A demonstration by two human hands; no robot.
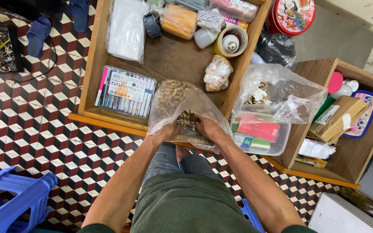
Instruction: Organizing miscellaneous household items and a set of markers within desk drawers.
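Both hands grip a clear plastic bag of peanuts (182, 105) at the front edge of a shallow wooden drawer (92, 64) that rests on the checkered tile floor (31, 125). The left hand (165, 129) pinches the bag's near left edge, and the right hand (207, 127) clutches its near right edge; the fingers of both are curled tight into the plastic. The bag lies with its long axis running away from the person, its filled end pointing into the drawer and its mouth towards the hands.

Inside the drawer lie a clear case of coloured marker pens (126, 92) with a white label, a folded white plastic packet (127, 28), a black wristband-like item (152, 25), an orange-filled bag (178, 20), a roll of tape (231, 41) with a white cylinder standing in it, and a small knotted bag (217, 73) of what may be garlic.

To the right, a second crumpled clear bag (281, 92) sits on a clear plastic box (277, 140) holding red and green packs. A round red tin (291, 16) stands beyond. Another wooden drawer (359, 151) holds a brown cardboard box (339, 117).
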